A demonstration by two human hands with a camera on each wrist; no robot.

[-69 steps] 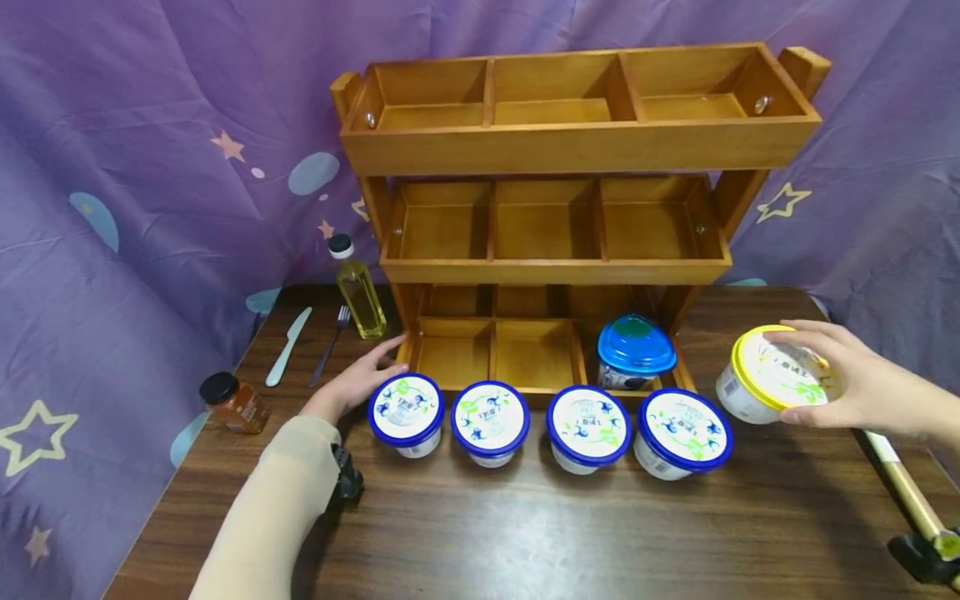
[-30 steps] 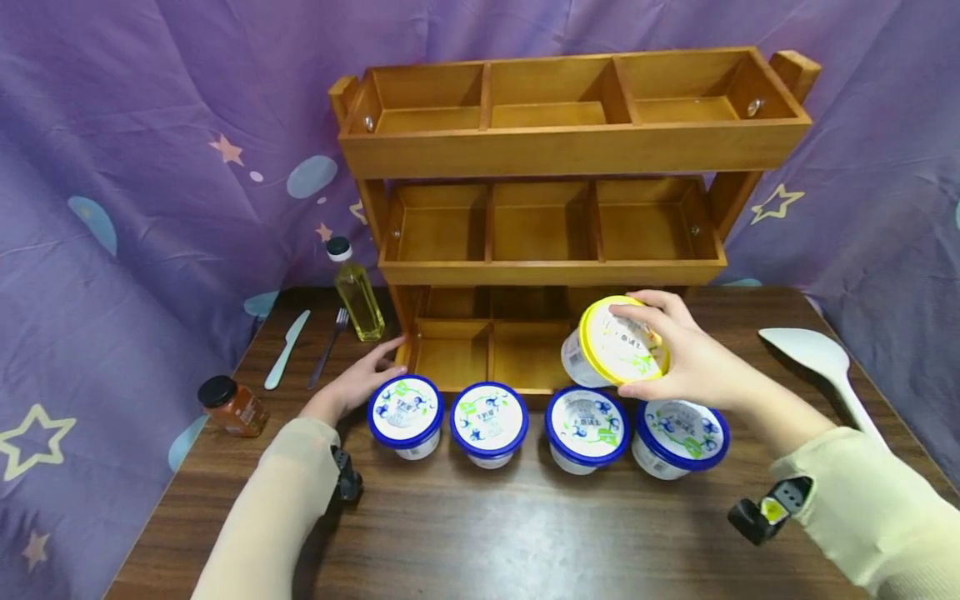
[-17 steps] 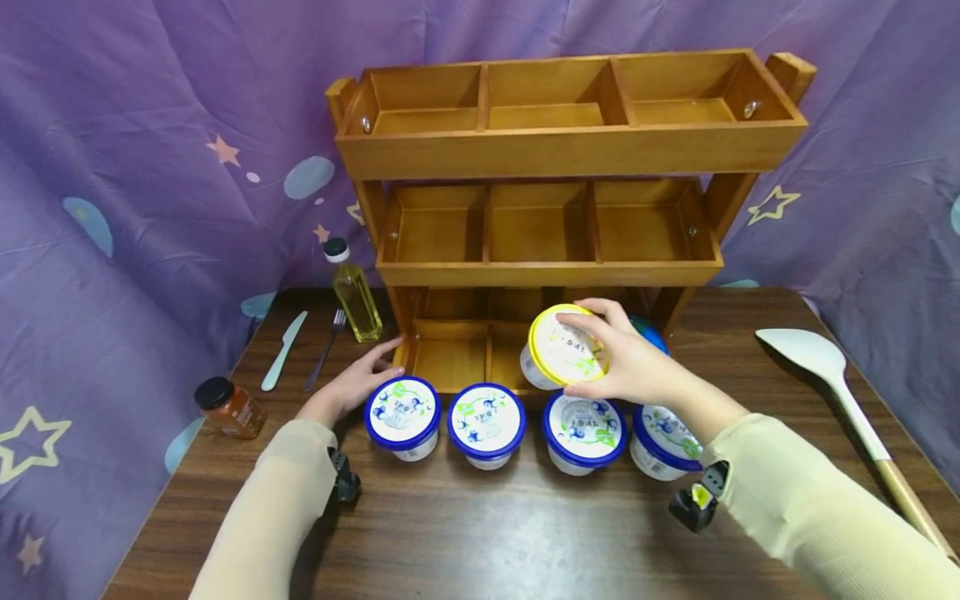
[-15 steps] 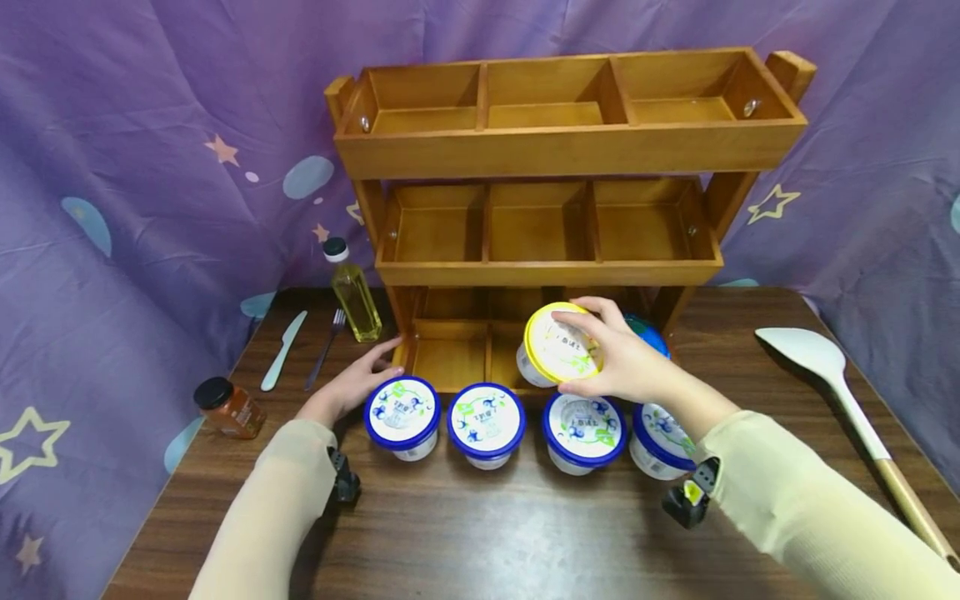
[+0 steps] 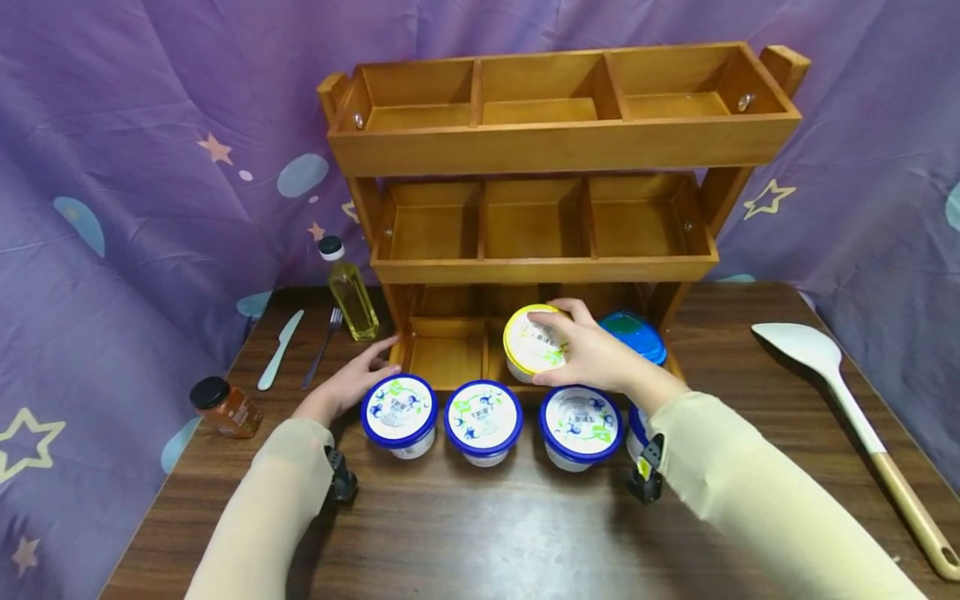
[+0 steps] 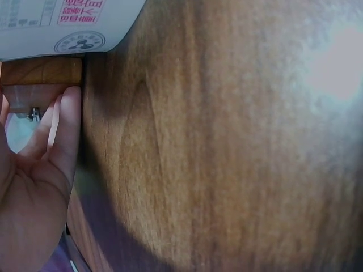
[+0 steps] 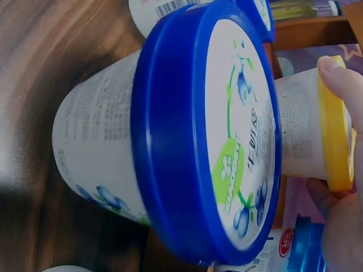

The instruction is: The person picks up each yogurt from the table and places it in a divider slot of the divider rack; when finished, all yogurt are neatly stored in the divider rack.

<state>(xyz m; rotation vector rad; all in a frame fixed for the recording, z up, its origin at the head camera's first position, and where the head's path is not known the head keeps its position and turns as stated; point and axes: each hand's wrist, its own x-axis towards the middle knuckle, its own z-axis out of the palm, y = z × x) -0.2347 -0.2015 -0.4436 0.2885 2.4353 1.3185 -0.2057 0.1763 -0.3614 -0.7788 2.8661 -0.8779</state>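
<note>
My right hand [image 5: 572, 352] grips a yellow-lidded tub [image 5: 529, 343] from above, low in the middle compartment of the bottom tier of a three-tier wooden rack [image 5: 555, 142]; whether it rests on the floor there I cannot tell. In the right wrist view the same yellow-lidded tub [image 7: 312, 133] is pinched at its rim by my fingers [image 7: 340, 73]. A blue-lidded container [image 5: 636, 336] sits in the right compartment beside it. My left hand [image 5: 358, 377] rests with straight fingers against the rack's lower left corner [image 6: 42, 71]. Blue-lidded tubs [image 5: 399, 412] [image 5: 483, 417] [image 5: 581, 423] stand in a row before the rack.
Another blue-lidded tub [image 7: 227, 130] is mostly hidden under my right sleeve. An oil bottle [image 5: 348, 292], a fork [image 5: 322, 348], a knife [image 5: 279, 352] and a black-capped jar [image 5: 223, 407] lie left of the rack. A white spatula [image 5: 840, 387] lies at the right.
My right hand has carried the yellow-lidded tub from the table's right side leftward and down into the bottom tier's middle compartment. The left hand has stayed at the rack's corner.
</note>
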